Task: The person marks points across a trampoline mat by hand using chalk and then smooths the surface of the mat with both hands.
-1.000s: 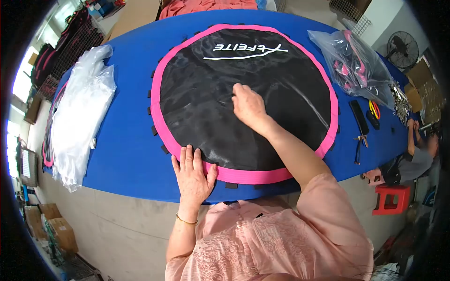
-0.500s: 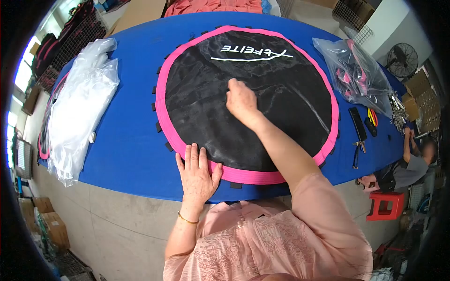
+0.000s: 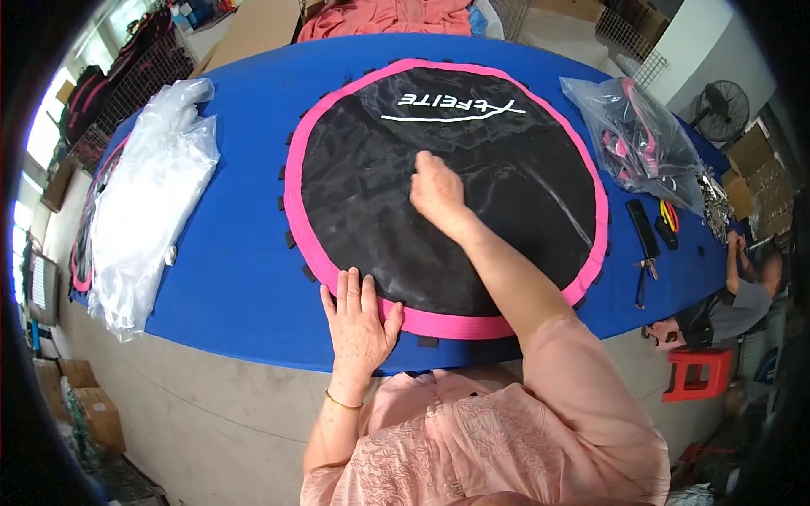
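Note:
A round black trampoline mat [image 3: 506, 244] with a pink border and small black tabs around its edge lies flat on the blue table. White lettering [image 3: 460, 103] at its far side reads upside down from here. My left hand [image 3: 361, 320] rests flat with fingers spread on the near-left pink border. Over the middle of the mat, my right hand [image 3: 437, 190] is closed with its fingers curled, touching or just above the black fabric. Whether anything is inside those fingers is hidden.
Clear plastic bags [image 3: 152, 202] lie on the table's left. To the right are a bag with pink and black pieces [image 3: 637, 143], a black phone-like object [image 3: 643, 228], keys [image 3: 648, 268] and metal parts [image 3: 715, 202]. A seated person [image 3: 734, 295] works beyond, near a red stool [image 3: 698, 375].
The whole view has shifted slightly, so the mat and table sit a little lower in it. Both hands stay at about the same places on the mat.

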Demonstrator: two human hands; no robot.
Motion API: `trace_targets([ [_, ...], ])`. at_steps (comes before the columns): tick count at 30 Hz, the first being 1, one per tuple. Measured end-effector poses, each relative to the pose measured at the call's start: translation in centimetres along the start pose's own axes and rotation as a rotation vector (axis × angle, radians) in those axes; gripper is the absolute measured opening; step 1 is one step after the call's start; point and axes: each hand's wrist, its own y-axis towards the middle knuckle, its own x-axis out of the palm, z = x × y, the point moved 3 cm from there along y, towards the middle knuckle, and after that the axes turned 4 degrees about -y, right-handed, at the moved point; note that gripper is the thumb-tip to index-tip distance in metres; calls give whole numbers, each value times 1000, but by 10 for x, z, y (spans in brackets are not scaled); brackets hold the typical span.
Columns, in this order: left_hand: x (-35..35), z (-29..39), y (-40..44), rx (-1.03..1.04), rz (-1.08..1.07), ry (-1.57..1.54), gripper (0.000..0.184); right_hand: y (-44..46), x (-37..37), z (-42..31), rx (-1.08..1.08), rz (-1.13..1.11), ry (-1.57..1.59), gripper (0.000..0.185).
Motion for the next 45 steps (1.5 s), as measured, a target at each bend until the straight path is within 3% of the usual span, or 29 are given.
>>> trace_targets([
  [7,-1,1,0,2,3,-13,68,-4,-34,68,171,46,-60,22],
  [14,-2,2,1,8,5,3,67,8,-20,45,141,30,-48,24],
  [20,0,1,0,6,9,7,67,3,-2,7,-17,3,20,25],
  [34,-5,5,1,40,50,-9,62,-15,-33,53,180,45,-81,24],
  [38,-1,1,0,19,20,3,66,-19,-19,28,102,12,-41,23],
  [45,-1,1,-1,10,19,-1,66,-48,-20,-13,-227,6,198,20],
])
